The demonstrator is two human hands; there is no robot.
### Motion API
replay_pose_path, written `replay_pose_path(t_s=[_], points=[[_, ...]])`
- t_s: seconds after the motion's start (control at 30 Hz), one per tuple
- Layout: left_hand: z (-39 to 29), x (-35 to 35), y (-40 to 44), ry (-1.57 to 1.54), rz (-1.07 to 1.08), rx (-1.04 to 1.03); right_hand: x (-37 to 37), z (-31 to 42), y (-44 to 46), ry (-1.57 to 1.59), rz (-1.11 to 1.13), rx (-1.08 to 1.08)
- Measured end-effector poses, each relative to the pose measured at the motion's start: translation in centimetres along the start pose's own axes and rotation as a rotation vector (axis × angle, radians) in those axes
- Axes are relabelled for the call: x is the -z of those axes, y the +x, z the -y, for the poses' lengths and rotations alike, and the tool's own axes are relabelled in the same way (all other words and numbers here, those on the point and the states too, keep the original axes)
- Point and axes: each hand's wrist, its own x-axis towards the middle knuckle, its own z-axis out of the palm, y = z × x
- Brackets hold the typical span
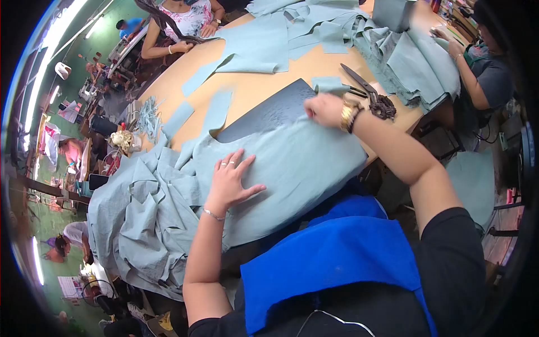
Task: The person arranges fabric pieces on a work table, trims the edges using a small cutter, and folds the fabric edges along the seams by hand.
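Observation:
A large piece of pale blue-green cloth drapes over the near side of the table and hangs down in folds on the left. My left hand lies on it, fingers spread. Closed near the cloth's upper edge, my right hand appears to pinch the fabric; its fingertips are partly hidden. Beyond that edge shows a dark blue-grey flat panel, partly covered by the cloth. Large scissors with dark wrapped handles lie right of my right hand, beside a smaller black-handled tool.
Cut cloth pieces lie on the wooden table. A thick cloth stack sits at the right, near a person. Another person stands across the table. Fabric strips lie at its left edge.

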Motion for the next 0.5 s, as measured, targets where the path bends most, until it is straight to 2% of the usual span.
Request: replay_pose_path(t_s=[0.03, 0.1, 0.13, 0.23, 0.27, 0.43, 0.5], points=[[-0.1, 0.0, 0.2, 0.035, -0.025, -0.061, 0.5, -0.8, 1.5, -0.092, -0.012, -0.017], [-0.6, -0.9, 0.6, 0.107, -0.077, -0.172, 0.6, -2.2, 4.2, -0.086, -0.316, 0.090], [-1.2, -1.9, 0.9, 0.023, -0.098, -0.154, 0.9, -2.1, 5.1, -0.081, -0.472, 0.145], [-5.9, -3.9, 0.4, -0.008, -0.154, 0.040, -0.8, 0.3, 4.8, 0.173, -0.440, 0.241], [-7.7, -4.4, -0.1, -0.022, -0.148, 0.072, -1.1, 1.6, 3.7, 0.127, -0.306, 0.238], [-11.2, -4.7, -0.7, -0.069, -0.107, 0.190, -3.7, 2.8, 1.9, 0.147, -0.217, 0.425], [-9.8, -3.8, 1.3, -0.051, -0.353, 0.188, -5.0, 2.3, 2.3, 0.131, -0.242, 0.505]])
